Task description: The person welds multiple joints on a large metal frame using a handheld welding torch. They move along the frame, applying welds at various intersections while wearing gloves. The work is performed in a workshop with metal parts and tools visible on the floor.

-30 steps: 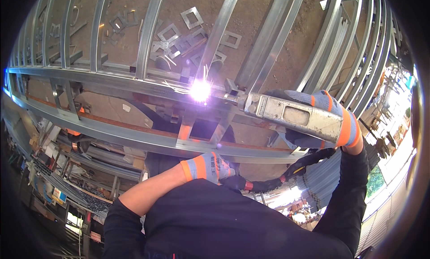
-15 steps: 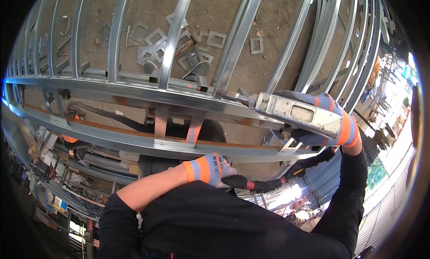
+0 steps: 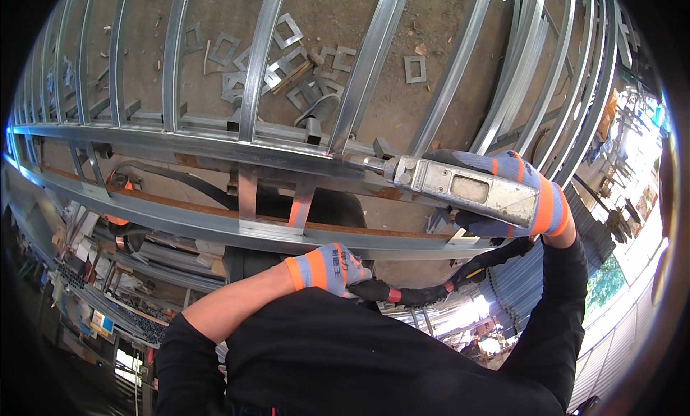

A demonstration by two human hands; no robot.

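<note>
My right hand [image 3: 525,182], in a grey and orange work glove, is closed round a scuffed silver laser welding gun [image 3: 467,189]. The gun's narrow nozzle [image 3: 363,162] points left, its tip at the joint where an upright square steel tube [image 3: 370,64] meets the long steel rail [image 3: 237,148]. My left hand [image 3: 334,270], gloved the same way, is closed on a thick black hose [image 3: 420,296] close to my body. That hose runs right and up towards the gun; part of it is hidden behind my right arm.
Parallel steel bars stretch away beyond the rail. Square metal plates with cut-out middles [image 3: 415,69] lie on the dirt floor, beside a grey shoe [image 3: 320,108]. A second rail [image 3: 180,225] runs nearer me. Stacked metal stock [image 3: 136,301] fills the lower left.
The frame's bars appear shifted left in view. The welding gun has moved slightly left and down with my right hand. My left hand keeps its grip on the hose.
</note>
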